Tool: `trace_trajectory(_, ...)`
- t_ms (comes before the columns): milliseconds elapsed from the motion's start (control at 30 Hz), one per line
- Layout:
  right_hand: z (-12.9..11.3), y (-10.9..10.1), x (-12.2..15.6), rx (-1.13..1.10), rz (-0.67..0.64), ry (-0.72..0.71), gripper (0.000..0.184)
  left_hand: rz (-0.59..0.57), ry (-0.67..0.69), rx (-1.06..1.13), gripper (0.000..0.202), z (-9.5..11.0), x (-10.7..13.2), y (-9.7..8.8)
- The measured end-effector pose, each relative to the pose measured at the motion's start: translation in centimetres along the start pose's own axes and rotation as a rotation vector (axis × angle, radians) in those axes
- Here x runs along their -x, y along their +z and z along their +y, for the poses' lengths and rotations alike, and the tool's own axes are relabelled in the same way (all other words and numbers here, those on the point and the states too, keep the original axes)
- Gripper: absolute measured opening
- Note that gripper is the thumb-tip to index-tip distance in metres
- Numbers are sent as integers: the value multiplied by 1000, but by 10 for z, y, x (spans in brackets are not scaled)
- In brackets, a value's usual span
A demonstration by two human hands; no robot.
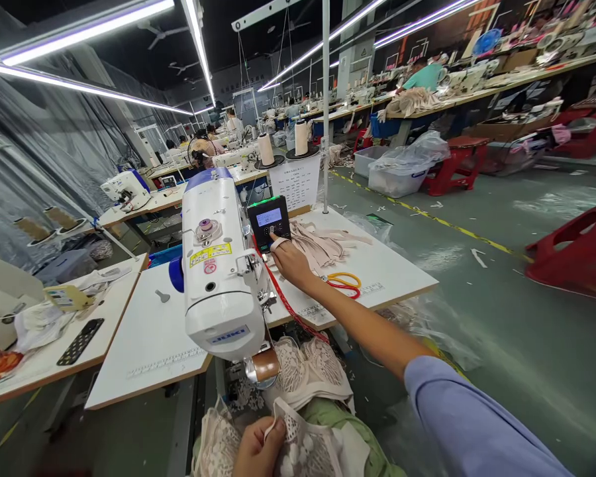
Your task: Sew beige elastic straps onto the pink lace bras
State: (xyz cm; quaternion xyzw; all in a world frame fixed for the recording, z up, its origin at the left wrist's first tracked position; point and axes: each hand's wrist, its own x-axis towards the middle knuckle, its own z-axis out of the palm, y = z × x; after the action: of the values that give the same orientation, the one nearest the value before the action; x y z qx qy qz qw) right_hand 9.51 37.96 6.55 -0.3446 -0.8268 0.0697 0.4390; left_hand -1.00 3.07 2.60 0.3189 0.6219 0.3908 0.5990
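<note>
My right hand (289,260) reaches forward to the black control panel (269,222) beside the white sewing machine (219,265). Its bandaged forefinger touches the panel's buttons while the other fingers are curled in. My left hand (259,449) is at the bottom of the view, closed on a piece of pale lace fabric (302,450) in my lap. More lace pieces (308,368) hang below the machine's needle end. A red cord (288,306) runs along the table under my right forearm.
Beige straps (322,242) and yellow-and-red scissors (345,282) lie on the white table (397,275). A black remote (80,341) sits on the left table. Thread cones (300,137) stand behind. Red stools (576,248) and plastic bins (397,175) line the aisle; other workers sit far back.
</note>
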Motion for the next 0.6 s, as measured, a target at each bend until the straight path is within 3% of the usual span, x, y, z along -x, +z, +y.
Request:
trace_trajectory(200,-6,-15,-7,-234,2,185,27,53,-45,73,62,0,6,5)
trace_trajectory(300,-18,-34,27,-398,-69,297,34,43,-69,108,57,11,15,7)
trace_trajectory(367,-34,-53,67,-725,-151,441,36,41,-21,84,52,18,18,5)
trace_trajectory(467,-64,-87,130,-1179,-399,699,27,-9,28,23,46,24,19,-2)
trace_trajectory(600,-102,-114,180,-1193,-801,751,30,-37,61,-50,47,27,15,-5)
